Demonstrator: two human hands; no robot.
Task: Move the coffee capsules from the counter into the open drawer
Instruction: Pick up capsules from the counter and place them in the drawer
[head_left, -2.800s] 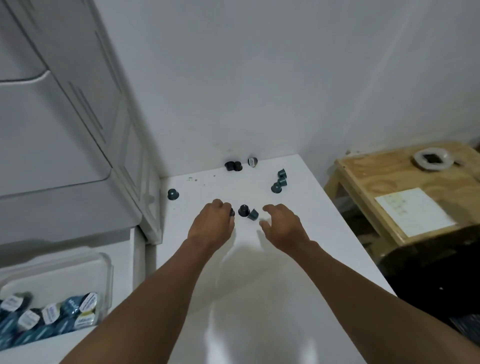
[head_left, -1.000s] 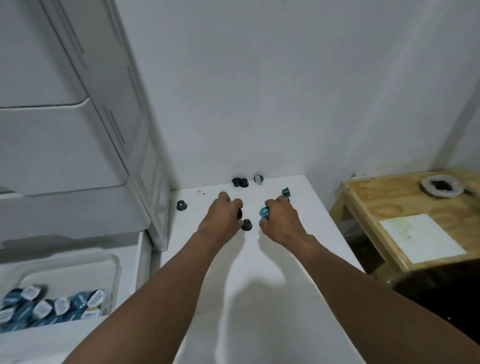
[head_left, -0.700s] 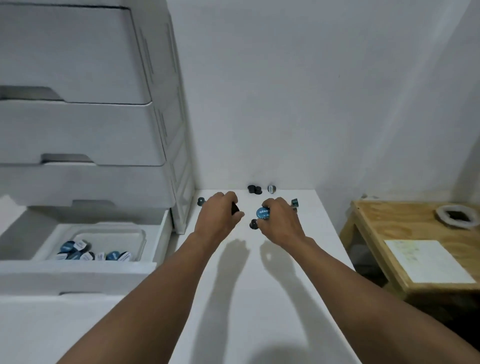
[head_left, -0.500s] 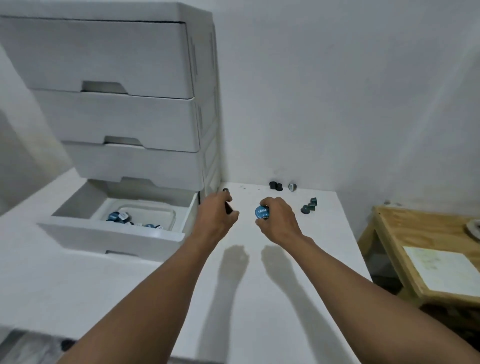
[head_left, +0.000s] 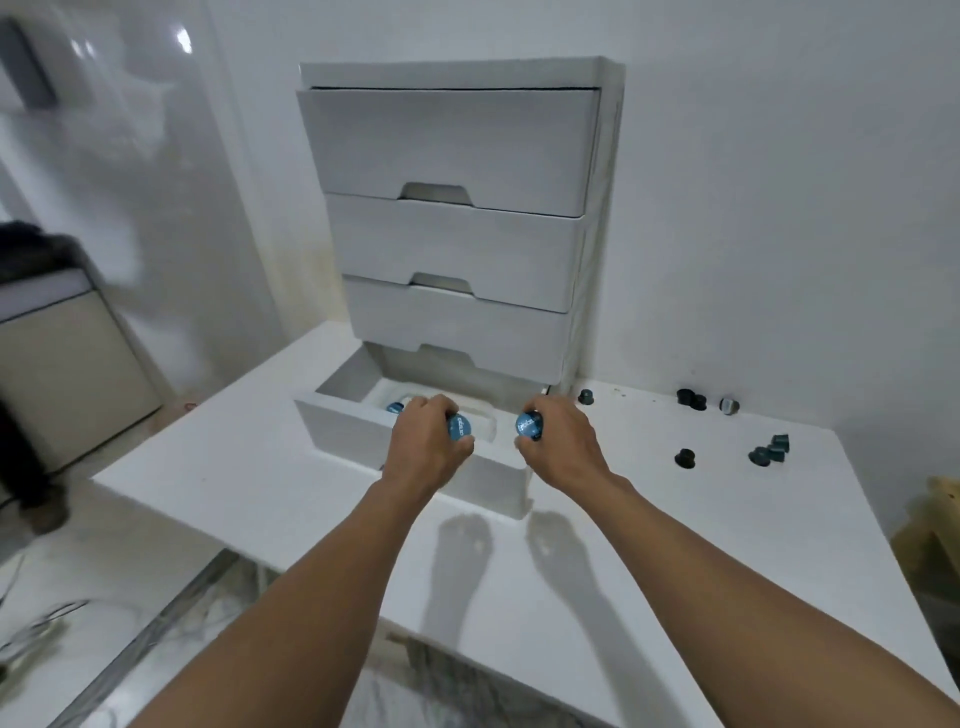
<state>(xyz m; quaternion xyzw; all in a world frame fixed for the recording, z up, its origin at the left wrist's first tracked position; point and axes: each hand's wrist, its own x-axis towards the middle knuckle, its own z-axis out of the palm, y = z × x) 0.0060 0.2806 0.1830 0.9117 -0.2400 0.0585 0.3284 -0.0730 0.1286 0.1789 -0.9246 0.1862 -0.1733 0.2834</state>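
Pinching a blue-lidded capsule (head_left: 459, 427) between its fingertips, the left hand (head_left: 423, 447) hangs over the open drawer (head_left: 405, 447). Beside it, the right hand (head_left: 563, 441) grips a second capsule (head_left: 529, 426) above the drawer's right end. More capsules (head_left: 395, 407) lie in the drawer's white tray. Six loose dark capsules (head_left: 684, 458) sit on the white counter (head_left: 571, 561), right of the drawer unit (head_left: 457, 234).

The capsule (head_left: 459, 427) pinched in the left hand (head_left: 427, 446) shows a glossy blue foil face with print, as does the capsule (head_left: 528, 426) in the right hand (head_left: 563, 441). Beneath both grips, the open drawer (head_left: 363, 434) looks like matt white plastic. Right of the grips, the counter (head_left: 597, 545) is smooth, white, faintly sheeny, and the loose capsules (head_left: 768, 451) appear dark and dull.
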